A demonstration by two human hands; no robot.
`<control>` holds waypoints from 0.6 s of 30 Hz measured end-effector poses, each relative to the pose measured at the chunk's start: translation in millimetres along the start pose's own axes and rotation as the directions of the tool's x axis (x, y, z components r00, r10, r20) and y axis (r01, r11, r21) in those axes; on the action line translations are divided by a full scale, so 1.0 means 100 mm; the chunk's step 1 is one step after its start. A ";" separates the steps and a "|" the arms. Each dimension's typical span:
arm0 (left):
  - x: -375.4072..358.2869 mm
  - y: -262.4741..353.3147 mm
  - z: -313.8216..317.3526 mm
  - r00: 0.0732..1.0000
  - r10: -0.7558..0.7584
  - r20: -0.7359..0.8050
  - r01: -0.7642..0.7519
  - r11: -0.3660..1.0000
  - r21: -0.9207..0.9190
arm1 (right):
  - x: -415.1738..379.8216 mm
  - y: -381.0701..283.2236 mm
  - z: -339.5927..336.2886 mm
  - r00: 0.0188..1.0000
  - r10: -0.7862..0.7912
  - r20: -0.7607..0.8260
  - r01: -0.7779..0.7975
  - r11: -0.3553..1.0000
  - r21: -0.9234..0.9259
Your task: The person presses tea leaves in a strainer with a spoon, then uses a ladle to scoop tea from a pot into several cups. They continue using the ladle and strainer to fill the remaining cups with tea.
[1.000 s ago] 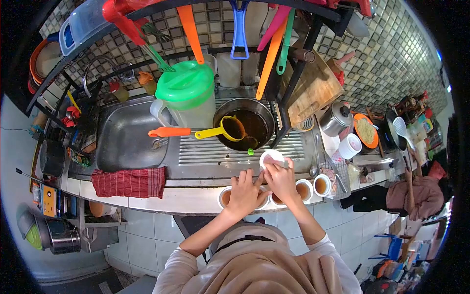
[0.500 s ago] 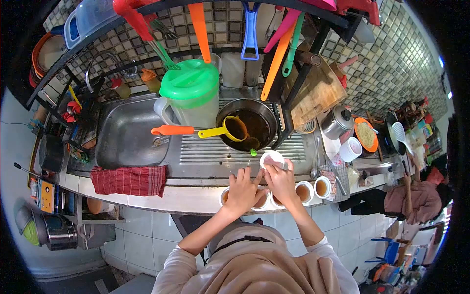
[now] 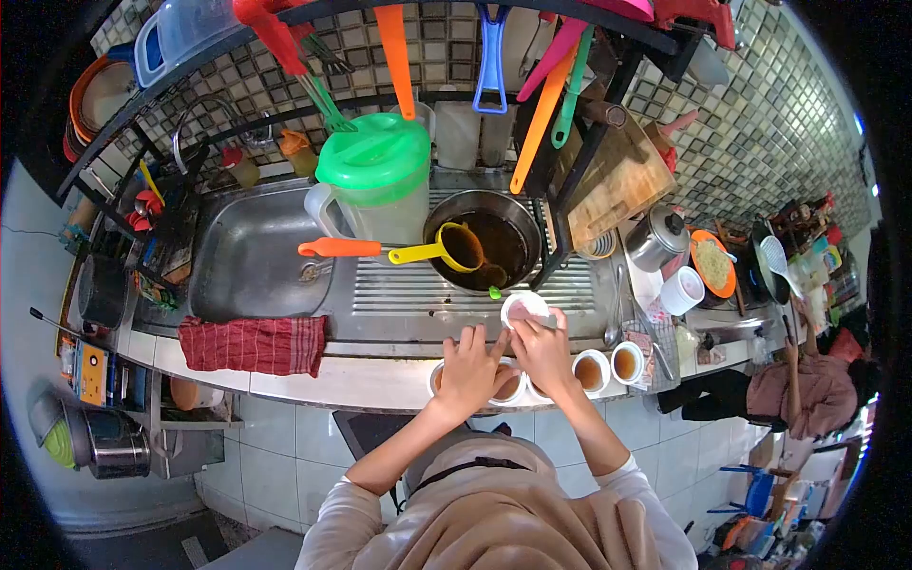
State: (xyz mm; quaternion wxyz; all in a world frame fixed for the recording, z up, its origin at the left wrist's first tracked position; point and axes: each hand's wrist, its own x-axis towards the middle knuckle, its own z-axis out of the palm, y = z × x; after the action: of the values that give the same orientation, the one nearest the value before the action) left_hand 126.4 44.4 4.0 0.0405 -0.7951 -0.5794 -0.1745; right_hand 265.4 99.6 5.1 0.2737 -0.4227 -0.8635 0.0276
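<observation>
Several small white cups of brown liquid stand in a row along the counter's front edge, among them one cup (image 3: pixel 590 371) and the rightmost cup (image 3: pixel 627 362). My left hand (image 3: pixel 469 369) is above the left part of this row, fingers stretched forward and apart, partly covering the cups. At the far side of my right hand (image 3: pixel 544 355) is a small round white container (image 3: pixel 525 306), tilted, with my bent fingers around its near rim. Its contents cannot be made out clearly. Beyond it, a dark pan (image 3: pixel 503 249) of brown liquid holds a yellow-handled strainer (image 3: pixel 460 247).
A green-lidded pitcher (image 3: pixel 378 180) stands left of the pan, beside the sink (image 3: pixel 256 252). A red cloth (image 3: pixel 252 346) lies on the left counter edge. Utensils hang from an overhead rack. At the far right, another person (image 3: pixel 798 389) stands by a wok (image 3: pixel 768 261).
The camera view has shifted slightly. My hands and the white container stay in nearly the same place, with only slight finger movement.
</observation>
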 end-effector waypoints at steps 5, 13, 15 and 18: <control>-0.01 0.01 0.00 1.000 -0.012 0.013 0.012 1.000 -0.005 | -0.01 -0.03 -0.02 0.999 0.024 0.030 -0.024 1.000 -0.007; 0.00 0.04 0.00 1.000 -0.006 0.011 0.006 1.000 -0.009 | -0.04 0.01 -0.01 0.999 0.038 0.038 -0.038 0.999 0.011; 0.00 0.04 -0.01 0.999 -0.023 0.045 0.025 0.999 -0.035 | -0.06 0.03 0.02 0.997 0.051 0.052 -0.051 0.999 0.006; 0.00 0.02 -0.01 0.999 -0.034 0.028 0.034 0.999 -0.007 | -0.01 -0.01 -0.05 1.000 0.019 -0.012 -0.019 1.000 0.022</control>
State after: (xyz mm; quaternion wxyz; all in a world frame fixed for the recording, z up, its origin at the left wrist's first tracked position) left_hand 128.1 43.5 5.2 0.0264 -0.7878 -0.5926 -0.1662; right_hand 267.6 97.0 8.7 0.2833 -0.4280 -0.8574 0.0370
